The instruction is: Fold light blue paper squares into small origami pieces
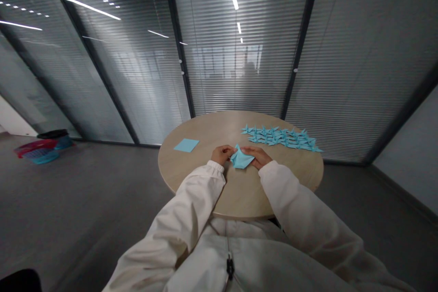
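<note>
A partly folded light blue paper [241,159] lies on the round wooden table [239,191] just in front of me. My left hand [221,153] pinches its left edge with curled fingers. My right hand [259,155] holds its right side, fingers closed on the paper. Both arms are in white sleeves. A flat blue paper square [186,145] lies on the table to the left, apart from my hands. Several finished blue folded paper figures [280,138] are laid out in rows at the back right of the table.
Glass walls with closed blinds [239,54] stand right behind the table. Grey floor surrounds the table. Stacked red and blue plastic basins [43,149] sit on the floor at the far left.
</note>
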### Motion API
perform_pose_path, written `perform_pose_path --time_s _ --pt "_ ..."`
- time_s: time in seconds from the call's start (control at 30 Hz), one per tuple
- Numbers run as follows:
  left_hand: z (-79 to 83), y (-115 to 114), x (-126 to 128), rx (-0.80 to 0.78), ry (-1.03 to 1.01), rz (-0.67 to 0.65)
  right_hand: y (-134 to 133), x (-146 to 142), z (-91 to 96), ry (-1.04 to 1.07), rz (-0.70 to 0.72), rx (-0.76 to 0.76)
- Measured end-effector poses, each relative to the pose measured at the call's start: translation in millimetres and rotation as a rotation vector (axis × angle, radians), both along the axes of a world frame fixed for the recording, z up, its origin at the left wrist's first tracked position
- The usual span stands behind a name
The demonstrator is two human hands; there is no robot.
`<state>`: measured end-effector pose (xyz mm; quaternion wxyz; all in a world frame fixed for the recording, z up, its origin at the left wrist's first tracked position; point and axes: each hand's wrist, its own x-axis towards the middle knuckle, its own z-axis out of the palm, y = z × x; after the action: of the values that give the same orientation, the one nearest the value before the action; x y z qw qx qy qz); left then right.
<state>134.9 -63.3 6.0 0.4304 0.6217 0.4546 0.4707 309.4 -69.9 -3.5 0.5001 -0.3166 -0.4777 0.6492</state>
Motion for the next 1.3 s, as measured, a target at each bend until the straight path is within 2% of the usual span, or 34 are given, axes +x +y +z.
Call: perform_pose_path --time_s 0.3,0.53,0.7,0.93,1.1,1.17,1.3 --pt "-8.8 5.1 -0.5 0.176 0.118 -0.016 0.2 -5.4 -0.6 -0.084 -0.074 0.036" --pt "-2.7 -2.0 -0.8 0.252 0.216 0.001 10.8 -2.0 -12.1 -0.237 -0.138 0.198" --pt "0.4 -6.8 1.8 0.263 0.248 0.004 12.1 -2.3 -13.9 -0.301 -0.151 0.225" --pt "-1.3 -5.6 2.3 0.251 0.229 0.038 4.4 -6.6 -7.0 -0.256 -0.134 0.175" --pt "-0.3 -2.4 -0.5 0.283 0.201 0.191 0.3 -11.9 -4.6 -0.097 -0.052 0.054" --pt "-0.1 -2.5 -1.1 0.268 0.191 0.227 1.0 -14.3 -7.0 -0.082 -0.035 0.065" --pt "-2.6 -2.3 -1.0 0.239 0.174 0.193 6.2 -15.3 -14.0 -0.143 -0.101 0.143"
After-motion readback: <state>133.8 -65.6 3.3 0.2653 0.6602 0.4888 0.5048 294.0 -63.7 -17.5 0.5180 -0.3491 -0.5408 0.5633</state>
